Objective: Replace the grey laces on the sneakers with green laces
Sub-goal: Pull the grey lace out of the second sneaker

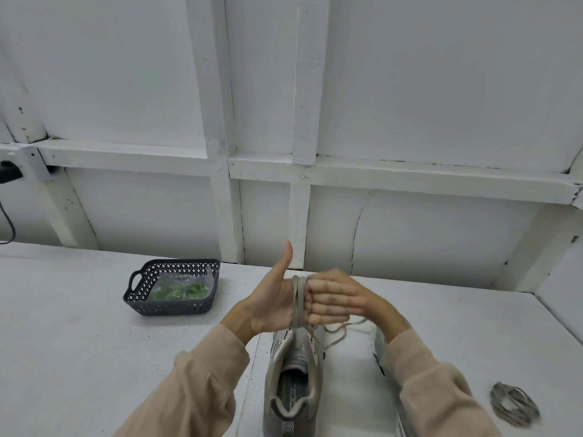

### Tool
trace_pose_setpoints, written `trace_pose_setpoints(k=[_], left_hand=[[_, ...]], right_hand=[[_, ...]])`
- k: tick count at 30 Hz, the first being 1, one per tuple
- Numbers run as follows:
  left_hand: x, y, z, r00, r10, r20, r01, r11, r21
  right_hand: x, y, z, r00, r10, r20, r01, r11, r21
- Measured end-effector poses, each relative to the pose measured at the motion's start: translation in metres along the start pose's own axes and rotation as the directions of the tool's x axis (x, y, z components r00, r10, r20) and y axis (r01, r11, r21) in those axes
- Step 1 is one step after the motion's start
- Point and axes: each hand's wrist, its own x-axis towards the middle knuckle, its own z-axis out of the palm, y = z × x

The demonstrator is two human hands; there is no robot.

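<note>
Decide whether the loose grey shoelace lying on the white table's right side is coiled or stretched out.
Coiled: the grey shoelace lies as overlapping loops in one compact bundle.

White table (79, 326), flat painted top, butts up against the white framed wall at the back. A seam (249, 383) runs front to back near the middle. Left of the seam, towards the back: dark perforated basket (170, 307) with handle, sitting flat, holding a clear bag (202, 275) of green laces (183, 291). Just right of the seam: grey sneaker (291, 395), upright on its sole, heel towards the camera, toe pointing at the wall. Second sneaker (380, 357) just to its right, mostly hidden behind a sleeve. Further right, near the front edge: grey lace (514, 408) wound into a loose coil, lying flat, well apart from both sneakers.
</note>
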Motion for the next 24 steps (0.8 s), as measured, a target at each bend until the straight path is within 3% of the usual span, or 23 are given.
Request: trace_pose_setpoints(k=[2, 5, 9, 14, 19, 24], left_hand=[[0.001, 0.009, -0.003, 0.996, 0.085, -0.007, -0.085, 0.996, -0.030], [0.002, 0.019, -0.009, 0.983, 0.167, -0.073, -0.171, 0.983, -0.062], [0.002, 0.018, -0.021, 0.971, 0.143, -0.192, -0.142, 0.990, 0.021], [0.001, -0.004, -0.028, 0.941, 0.022, -0.337, 0.016, 0.994, 0.110], [0.002, -0.012, -0.014, 0.984, -0.098, -0.147, 0.112, 0.990, 0.089], [0.002, -0.006, -0.002, 0.993, -0.117, -0.016, 0.118, 0.988, 0.098]], right_hand=[[-0.008, 0.006, 0.018, 0.995, 0.063, 0.079, -0.059, 0.997, -0.049], [-0.024, -0.008, 0.037, 0.980, -0.001, 0.198, -0.013, 0.998, 0.066], [-0.039, -0.030, 0.026, 0.936, -0.098, 0.338, 0.084, 0.995, 0.056], [-0.038, -0.059, -0.017, 0.968, -0.206, 0.144, 0.191, 0.976, 0.109], [-0.013, -0.063, -0.039, 0.984, -0.174, -0.035, 0.174, 0.985, -0.004], [-0.001, -0.027, -0.033, 0.983, -0.120, -0.137, 0.128, 0.991, 0.050]])
